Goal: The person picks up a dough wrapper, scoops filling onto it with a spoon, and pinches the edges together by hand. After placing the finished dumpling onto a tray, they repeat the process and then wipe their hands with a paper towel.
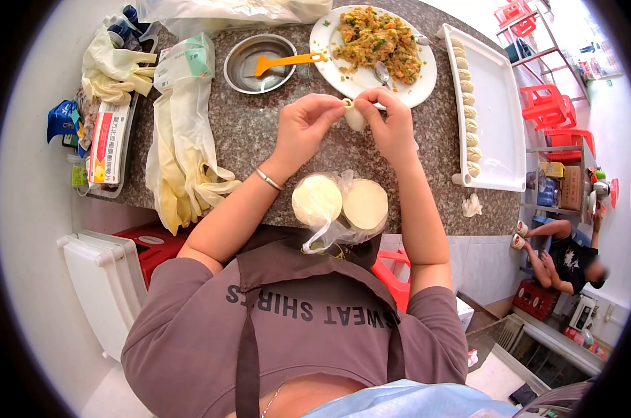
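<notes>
My left hand (305,127) and my right hand (390,127) meet over the counter, just below a plate. Between their thumbs and fingers they pinch a partly closed dumpling (356,120); a dark gap shows at its top edge. The white plate (428,71) holds a heap of chopped filling (378,43), with a metal spoon (381,72) lying at its near side. Two stacks of round dumpling wrappers (365,204) rest in clear plastic nearer my body, between my forearms. On the right, a row of pleated dumplings (469,111) lines the left side of a white tray (500,111).
A metal bowl (242,78) with an orange-handled brush or spatula (287,61) stands left of the plate. Pale gloves (183,153) and boxes crowd the counter's left side. A crumpled white scrap (472,205) lies below the tray. Another person (573,261) sits far right near red stools.
</notes>
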Available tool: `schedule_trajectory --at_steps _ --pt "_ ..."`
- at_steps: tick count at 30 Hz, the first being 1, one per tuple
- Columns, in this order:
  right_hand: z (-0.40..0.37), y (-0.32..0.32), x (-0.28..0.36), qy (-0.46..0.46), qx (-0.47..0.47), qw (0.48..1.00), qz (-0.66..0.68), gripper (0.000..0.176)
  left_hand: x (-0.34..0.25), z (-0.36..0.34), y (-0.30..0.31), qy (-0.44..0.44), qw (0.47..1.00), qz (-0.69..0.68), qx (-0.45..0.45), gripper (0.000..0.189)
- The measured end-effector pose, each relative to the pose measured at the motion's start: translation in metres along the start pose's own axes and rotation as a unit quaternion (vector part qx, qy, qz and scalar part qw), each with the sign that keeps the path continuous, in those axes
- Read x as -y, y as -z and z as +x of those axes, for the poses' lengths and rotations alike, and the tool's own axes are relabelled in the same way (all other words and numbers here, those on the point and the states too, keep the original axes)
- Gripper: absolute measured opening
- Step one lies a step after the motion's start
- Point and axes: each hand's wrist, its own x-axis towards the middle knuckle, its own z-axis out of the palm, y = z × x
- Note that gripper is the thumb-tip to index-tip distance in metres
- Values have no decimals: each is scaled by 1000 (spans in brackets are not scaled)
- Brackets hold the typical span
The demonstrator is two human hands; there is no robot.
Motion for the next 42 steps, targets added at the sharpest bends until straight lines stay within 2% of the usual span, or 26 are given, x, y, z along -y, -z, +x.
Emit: schedule_trajectory --at_steps 1,2,3,6,7,9,12,15,16,18,22,23,24,27,31,33,36,37,39,40,42 --pt "1 3 1 -21 32 999 1 9 1 0 0 1 1000 -1 -1 11" --pt "1 4 1 -43 64 997 3 9 2 1 0 -35 999 25 0 10" --pt "1 5 1 -44 65 997 2 9 2 1 -1 -70 996 51 1 9" --pt "1 4 1 -18 78 996 -25 10 0 -1 -3 -72 996 44 1 10" --pt "0 1 2 -19 64 998 -20 10 -1 -2 -2 -72 996 45 1 10" --pt "-3 -4 3 -20 48 998 -17 11 -4 -3 -2 6 999 40 -10 10" --pt "-3 -7 5 -3 33 999 -29 10 -1 -3 -2 -23 999 32 -35 10" --pt "-3 -6 7 0 52 998 -17 10 -1 -1 -1 -26 1000 -1 -16 10" --pt "-4 -7 7 -1 29 999 -19 10 -2 -1 -2 -26 1000 -1 -16 10" --pt "-4 -7 7 -1 7 1000 -22 10 -6 -2 -3 42 998 -34 -11 13" --pt "-3 -3 2 -46 24 999 14 11 -3 -1 -1 34 999 -40 5 12" --pt "-3 -2 1 -65 43 996 38 11 -1 -1 -1 -1 999 -33 8 10" --pt "-2 -2 2 -65 45 996 38 11 1 0 -1 -35 999 -26 11 9" --pt "0 -1 5 -35 70 997 6 12 2 1 0 -56 998 12 15 10" --pt "-4 -8 4 -29 44 999 -7 11 0 -1 -1 -34 999 9 21 11" --pt "-4 -9 6 -26 32 999 -10 11 -2 -2 -2 -19 1000 12 -16 13" --pt "-4 -10 7 -18 45 999 -16 10 -1 -2 0 -14 1000 -3 -1 13" --pt "-5 -11 3 -9 24 999 -21 9 2 -2 0 -14 1000 -3 -1 13" --pt "-5 -13 1 1 3 1000 -27 9 7 1 -1 70 983 -167 15 13" --pt "-5 -13 2 -12 -3 1000 -11 8 6 2 1 70 983 -167 15 13" --pt "-5 -14 1 -23 -4 1000 6 8 2 2 5 212 943 -256 20 13"
